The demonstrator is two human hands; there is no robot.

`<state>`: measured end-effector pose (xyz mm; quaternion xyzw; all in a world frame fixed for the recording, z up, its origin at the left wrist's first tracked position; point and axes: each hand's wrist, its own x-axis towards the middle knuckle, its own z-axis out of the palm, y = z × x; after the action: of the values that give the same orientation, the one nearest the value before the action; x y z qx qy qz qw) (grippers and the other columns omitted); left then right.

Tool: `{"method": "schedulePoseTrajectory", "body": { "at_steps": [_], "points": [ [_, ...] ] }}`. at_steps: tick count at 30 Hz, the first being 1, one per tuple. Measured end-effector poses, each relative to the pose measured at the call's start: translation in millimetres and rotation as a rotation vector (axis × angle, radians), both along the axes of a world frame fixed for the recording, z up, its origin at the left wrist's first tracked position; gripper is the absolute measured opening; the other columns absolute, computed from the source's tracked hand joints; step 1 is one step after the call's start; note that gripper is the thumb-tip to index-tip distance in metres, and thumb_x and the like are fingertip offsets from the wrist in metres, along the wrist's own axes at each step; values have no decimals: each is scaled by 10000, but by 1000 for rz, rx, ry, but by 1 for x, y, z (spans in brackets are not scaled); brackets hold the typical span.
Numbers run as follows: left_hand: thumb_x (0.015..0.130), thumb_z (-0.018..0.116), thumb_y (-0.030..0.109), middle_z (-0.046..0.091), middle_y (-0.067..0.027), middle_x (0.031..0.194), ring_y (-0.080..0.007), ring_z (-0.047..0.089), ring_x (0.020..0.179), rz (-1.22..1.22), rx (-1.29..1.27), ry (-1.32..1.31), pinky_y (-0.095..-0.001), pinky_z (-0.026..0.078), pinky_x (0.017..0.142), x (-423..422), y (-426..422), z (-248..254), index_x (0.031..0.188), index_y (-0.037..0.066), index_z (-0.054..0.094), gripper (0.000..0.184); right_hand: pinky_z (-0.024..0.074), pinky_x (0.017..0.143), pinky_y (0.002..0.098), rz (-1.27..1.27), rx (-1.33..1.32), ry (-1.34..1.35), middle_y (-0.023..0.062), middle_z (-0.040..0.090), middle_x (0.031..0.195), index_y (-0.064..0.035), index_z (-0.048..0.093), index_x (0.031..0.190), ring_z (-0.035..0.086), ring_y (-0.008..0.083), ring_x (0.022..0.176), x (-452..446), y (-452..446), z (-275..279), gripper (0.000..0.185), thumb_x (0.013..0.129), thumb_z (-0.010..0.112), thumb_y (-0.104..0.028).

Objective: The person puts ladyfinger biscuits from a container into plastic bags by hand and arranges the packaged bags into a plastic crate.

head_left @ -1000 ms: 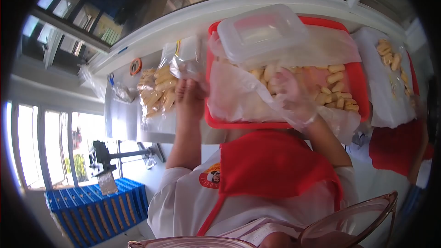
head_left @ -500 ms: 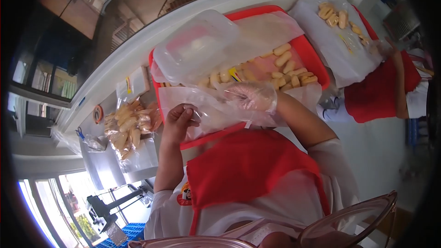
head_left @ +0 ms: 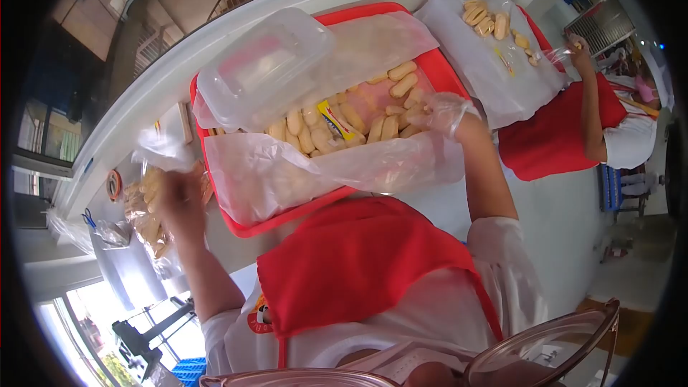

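Note:
Smeared by motion, my left hand [head_left: 179, 197] is beside the filled clear bags [head_left: 147, 208] and just below a clear plastic bag [head_left: 163, 145]; its fingers cannot be made out. My right hand [head_left: 446, 116], in a clear glove, has its fingers curled on the finger-shaped bread pieces [head_left: 403, 84] at the right side of the red tray [head_left: 251, 231]. A yellow packet [head_left: 340, 122] lies on the pieces in the tray's middle, seemingly under clear plastic. White paper [head_left: 244, 175] lines the tray. A translucent lid or container [head_left: 261, 64] rests on its upper left.
A second paper-lined tray [head_left: 459, 64] with bread pieces stands at the upper right, beside a co-worker in a red apron [head_left: 552, 132] whose raised hand [head_left: 577, 46] holds plastic. Tape roll [head_left: 114, 185] and blue scissors [head_left: 89, 218] lie at the left. A window ledge runs behind.
The view has turned and shifted. My right hand has moved right from the tray's middle to the pieces at its right. My left hand has swung left, away from the tray, to the bags.

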<state>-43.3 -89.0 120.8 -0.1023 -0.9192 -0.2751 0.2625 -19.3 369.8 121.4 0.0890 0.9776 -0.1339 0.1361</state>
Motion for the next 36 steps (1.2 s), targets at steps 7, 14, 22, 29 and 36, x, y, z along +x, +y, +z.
{"method": "schedulePoseTrajectory", "body": {
  "at_steps": [7, 14, 22, 29, 36],
  "points": [
    [782, 531, 14, 538, -117, 657, -259, 554, 590, -258, 207, -281, -339, 433, 534, -5, 70, -70, 867, 9, 498, 91, 435, 736, 392, 231, 117, -110, 137, 582, 861, -94, 591, 923, 565, 301, 841, -9, 13, -39, 274, 738, 580, -296],
    [801, 527, 67, 601, -87, 697, -195, 602, 629, -238, 395, -574, -295, 471, 561, 4, 61, -99, 850, 7, 579, 93, 465, 655, 360, 8, -33, 736, 125, 551, 835, -66, 578, 881, 592, 281, 782, -13, 34, -42, 153, 793, 500, -163],
    [736, 610, 46, 537, -66, 609, -154, 513, 532, -95, 358, -340, -269, 418, 514, 5, 48, -78, 722, 19, 533, 83, 429, 828, 392, -22, 248, 86, 161, 508, 1146, -73, 425, 1203, 560, 308, 941, -7, -51, -31, 544, 776, 563, -381],
    [750, 545, 23, 417, -33, 554, -123, 425, 499, -149, 343, -246, -273, 354, 482, -16, 76, -75, 856, 37, 472, 130, 412, 818, 377, -6, -87, -66, 190, 552, 1053, -53, 396, 1176, 546, 281, 968, -15, -72, -41, 545, 743, 582, -327],
    [750, 499, -26, 479, -29, 636, -102, 447, 543, -224, 520, -229, -240, 386, 516, -24, 84, -109, 1039, 2, 461, 294, 459, 729, 376, 109, 327, 358, 104, 540, 1052, -133, 417, 1215, 551, 294, 936, -27, -18, -38, 429, 801, 493, -214]
  ]
}}
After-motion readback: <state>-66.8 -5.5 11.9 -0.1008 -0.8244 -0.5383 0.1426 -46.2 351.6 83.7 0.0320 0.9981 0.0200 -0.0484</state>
